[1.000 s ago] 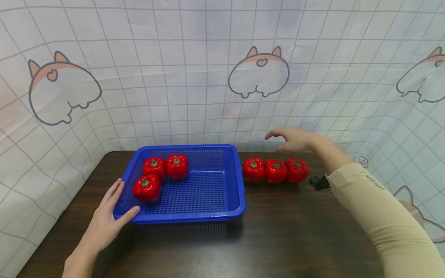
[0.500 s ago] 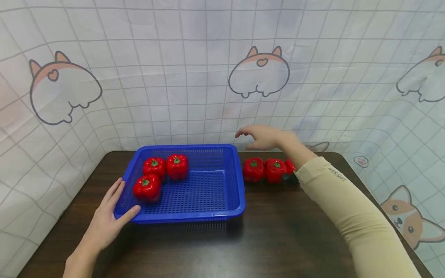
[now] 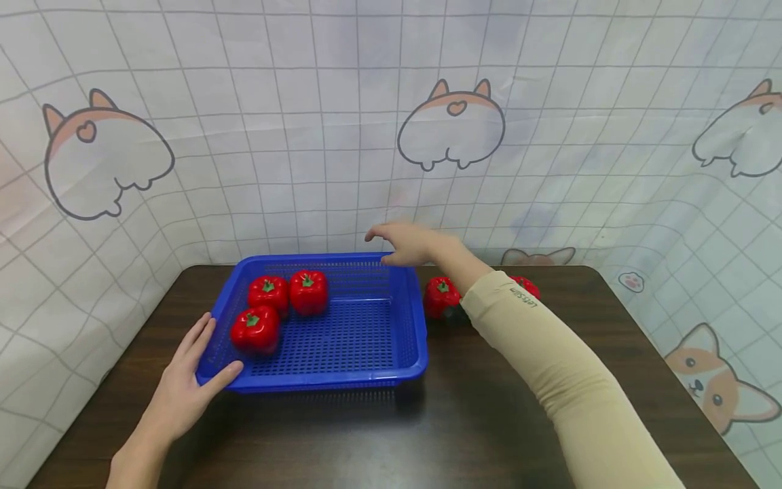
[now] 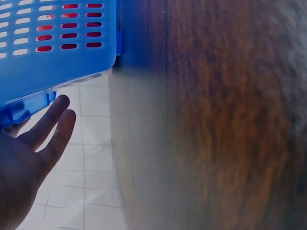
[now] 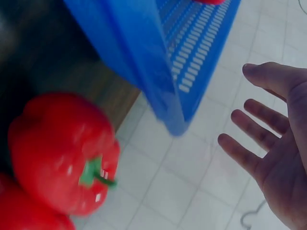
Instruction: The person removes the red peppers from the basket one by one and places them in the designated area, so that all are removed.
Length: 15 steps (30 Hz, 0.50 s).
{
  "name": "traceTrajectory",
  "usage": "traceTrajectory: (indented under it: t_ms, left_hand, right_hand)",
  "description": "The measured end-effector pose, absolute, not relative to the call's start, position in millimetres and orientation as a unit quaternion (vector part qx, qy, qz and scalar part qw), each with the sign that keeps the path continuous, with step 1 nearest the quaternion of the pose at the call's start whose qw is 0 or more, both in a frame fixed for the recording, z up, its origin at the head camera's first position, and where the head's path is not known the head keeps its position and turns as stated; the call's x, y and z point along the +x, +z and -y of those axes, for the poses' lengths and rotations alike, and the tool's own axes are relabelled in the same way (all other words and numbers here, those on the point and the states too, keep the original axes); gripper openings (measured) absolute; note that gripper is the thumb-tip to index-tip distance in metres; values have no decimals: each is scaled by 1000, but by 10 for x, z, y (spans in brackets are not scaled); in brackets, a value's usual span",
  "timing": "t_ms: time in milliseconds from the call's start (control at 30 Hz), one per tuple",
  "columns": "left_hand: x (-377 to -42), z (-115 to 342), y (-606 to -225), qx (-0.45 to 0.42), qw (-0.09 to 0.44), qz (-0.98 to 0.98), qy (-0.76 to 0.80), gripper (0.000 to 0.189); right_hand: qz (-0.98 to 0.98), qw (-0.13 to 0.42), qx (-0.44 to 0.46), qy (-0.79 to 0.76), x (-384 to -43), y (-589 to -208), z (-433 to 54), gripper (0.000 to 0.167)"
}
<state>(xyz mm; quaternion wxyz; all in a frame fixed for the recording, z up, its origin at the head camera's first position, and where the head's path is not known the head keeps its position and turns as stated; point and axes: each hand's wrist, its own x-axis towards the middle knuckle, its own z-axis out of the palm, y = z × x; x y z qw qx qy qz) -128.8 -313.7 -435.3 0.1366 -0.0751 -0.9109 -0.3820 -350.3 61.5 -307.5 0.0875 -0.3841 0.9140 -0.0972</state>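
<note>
A blue plastic basket holds three red bell peppers, one of them a front bell pepper, grouped at its left end. My left hand rests at the basket's front left corner, thumb by the front rim and fingers spread along the left side. In the left wrist view its straight fingers lie against the outside of the rim. Above the basket's back right corner is my right hand, fingers loosely bent and holding nothing. The right wrist view shows that empty palm beside the basket.
Right of the basket, more red bell peppers stand in a row; a near bell pepper shows, others are partly hidden by the right forearm. Everything sits on a dark wooden table. A gridded white curtain hangs behind.
My right hand has moved left, from above the row of bell peppers to the basket's back right corner, still empty. The left hand and the basket have stayed put.
</note>
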Motion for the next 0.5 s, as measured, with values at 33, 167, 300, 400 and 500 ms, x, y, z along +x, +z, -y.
traceTrajectory:
  t_ms: [33, 167, 300, 400, 500]
  left_hand:
    - [-1290, 3138, -4355, -76, 137, 911, -383, 86]
    - [-1294, 3139, -4363, -76, 138, 909, -385, 86]
    - [-1292, 3135, -4364, -77, 141, 908, -387, 86]
    - [-1293, 3135, -4362, -77, 143, 908, -387, 86]
    - [-1294, 3137, -4370, -75, 145, 908, -385, 86]
  right_hand:
    - [-913, 88, -386, -98, -3503, -3091, -566, 52]
    - [-907, 89, -398, -100, -3492, -3156, -373, 52]
    - [-901, 91, -411, -101, -3477, -3227, -196, 52]
    - [-897, 100, -418, -104, -3465, -3293, -68, 54]
    - [-893, 111, -422, -106, -3432, -3359, 59, 57]
